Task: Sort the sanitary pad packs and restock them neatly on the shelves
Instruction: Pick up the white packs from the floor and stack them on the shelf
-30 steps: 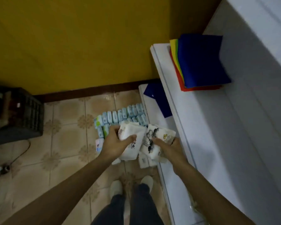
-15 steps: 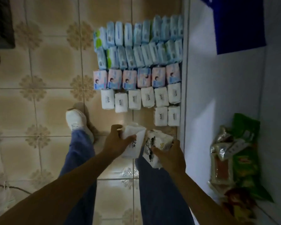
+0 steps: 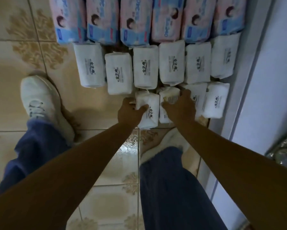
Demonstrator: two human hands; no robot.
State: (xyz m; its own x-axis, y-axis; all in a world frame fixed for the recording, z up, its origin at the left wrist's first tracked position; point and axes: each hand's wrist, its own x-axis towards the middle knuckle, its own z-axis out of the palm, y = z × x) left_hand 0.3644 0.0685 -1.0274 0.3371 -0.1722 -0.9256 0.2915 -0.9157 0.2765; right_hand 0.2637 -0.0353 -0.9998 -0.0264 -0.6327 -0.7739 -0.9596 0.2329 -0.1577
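Directly below me lies a beige patterned tile floor (image 3: 23,47), where sanitary pad packs are laid out in rows beside the white base of a shelf unit (image 3: 255,80) on the right. I see the person's left hand (image 3: 130,112) gripping a white soft-plastic pad pack with dark lettering (image 3: 150,112). The thumb lies across its top face and the fingers curl round its left side. The right hand (image 3: 179,108) covers a second white pack with a barcode label (image 3: 170,97), just beside the first. Its fingers curl over the pack's far end and the thumb presses its left side.

Both packs are in the nearest row, next to two more white packs (image 3: 215,100) that run to the shelf unit's edge. I cannot tell whether the held packs rest on the floor. Beyond them lies a row of six white packs (image 3: 171,62), and past that a row of pink-and-blue packs (image 3: 136,20). A white shoe (image 3: 40,100) stands on the floor to the left, and dark blue trousers (image 3: 172,188) fill the lower part of my view.
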